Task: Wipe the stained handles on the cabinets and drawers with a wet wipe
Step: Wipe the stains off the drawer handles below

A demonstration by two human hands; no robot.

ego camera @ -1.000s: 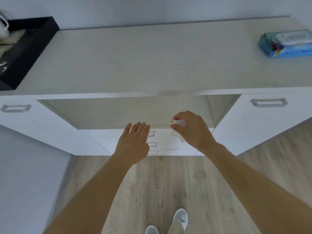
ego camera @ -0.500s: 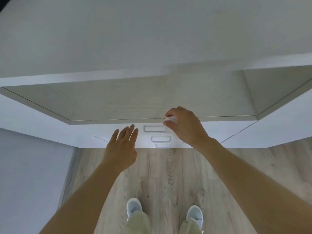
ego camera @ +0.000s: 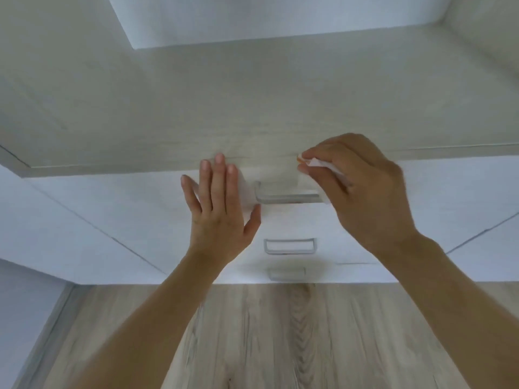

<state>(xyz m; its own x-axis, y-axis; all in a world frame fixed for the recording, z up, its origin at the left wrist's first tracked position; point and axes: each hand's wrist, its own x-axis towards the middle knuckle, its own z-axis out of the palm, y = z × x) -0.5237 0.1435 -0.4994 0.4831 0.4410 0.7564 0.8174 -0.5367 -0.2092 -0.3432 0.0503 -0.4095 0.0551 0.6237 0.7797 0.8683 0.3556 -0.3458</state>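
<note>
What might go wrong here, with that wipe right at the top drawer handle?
The right hand pinches the wet wipe at the right end of the top drawer handle, so the handle's left end may get missed. The left hand is flat against the drawer front beside the handle; if it eases off, rubbing could tug the drawer open. The two lower handles could be forgotten.

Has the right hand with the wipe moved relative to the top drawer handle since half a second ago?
Yes. The right hand and wet wipe have come down onto the top drawer handle's right end.
</note>
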